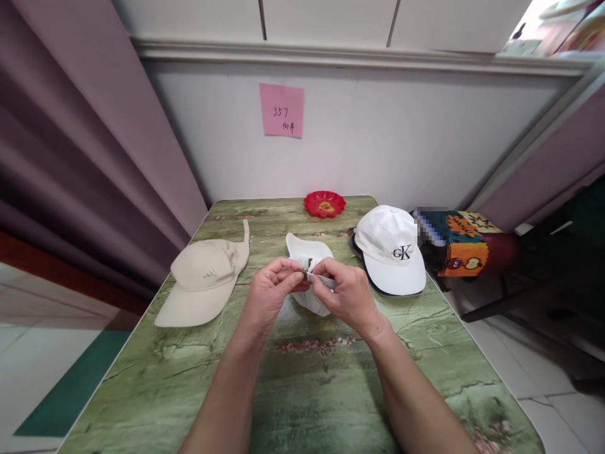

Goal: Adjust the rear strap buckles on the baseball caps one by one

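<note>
A white cap (308, 247) lies on the green table between my hands, its brim toward the far side, partly hidden by my fingers. My left hand (270, 291) is closed, pinching the buckle end of the cap's back strap. Opposite it, my right hand (348, 295) is closed on the pale free end of the strap (324, 281), thumb against forefinger. The fingertips of both hands nearly meet at the small buckle, whose details are too small to make out.
To the left rests a beige cap (203, 277) with its strap undone. On the right, a white cap with a CK logo (390, 246) sits on a dark cap. A red scalloped dish (324, 204) is at the back of the table (321, 391). Beyond the right edge stands a colourful box (466, 252).
</note>
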{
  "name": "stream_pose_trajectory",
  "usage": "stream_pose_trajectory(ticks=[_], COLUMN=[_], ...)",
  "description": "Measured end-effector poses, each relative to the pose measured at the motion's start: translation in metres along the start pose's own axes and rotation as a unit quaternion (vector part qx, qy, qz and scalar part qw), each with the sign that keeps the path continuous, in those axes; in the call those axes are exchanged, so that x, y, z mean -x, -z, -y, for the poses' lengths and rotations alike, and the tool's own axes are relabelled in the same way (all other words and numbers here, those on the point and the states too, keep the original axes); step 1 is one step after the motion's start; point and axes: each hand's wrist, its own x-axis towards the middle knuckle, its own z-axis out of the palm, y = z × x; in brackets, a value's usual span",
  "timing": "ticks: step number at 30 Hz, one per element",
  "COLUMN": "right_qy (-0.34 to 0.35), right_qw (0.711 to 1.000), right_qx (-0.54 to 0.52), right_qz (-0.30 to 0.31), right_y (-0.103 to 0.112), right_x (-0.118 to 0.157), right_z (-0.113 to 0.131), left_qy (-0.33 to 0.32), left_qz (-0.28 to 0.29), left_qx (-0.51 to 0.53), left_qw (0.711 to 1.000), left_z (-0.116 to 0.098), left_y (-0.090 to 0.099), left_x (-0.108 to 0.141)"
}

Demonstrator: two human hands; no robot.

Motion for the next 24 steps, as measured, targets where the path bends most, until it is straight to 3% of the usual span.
stream_pose_trajectory(ticks=[14, 24], right_qy=[-0.047, -0.046], right_qw=[0.998, 0.998], right_qx=[-0.042, -0.039], right_qz=[0.027, 0.020], right_y=[0.011, 0.007], right_x=[-0.002, -0.002], right_z=[0.000, 0.001], left_qy=[-0.011, -0.006], left_qz=[-0.015, 0.009], left_qx=[0.012, -0.009], left_qw=[1.000, 1.000], left_z=[0.000, 0.000], left_y=[0.005, 0.001], left_x=[-0.003, -0.002])
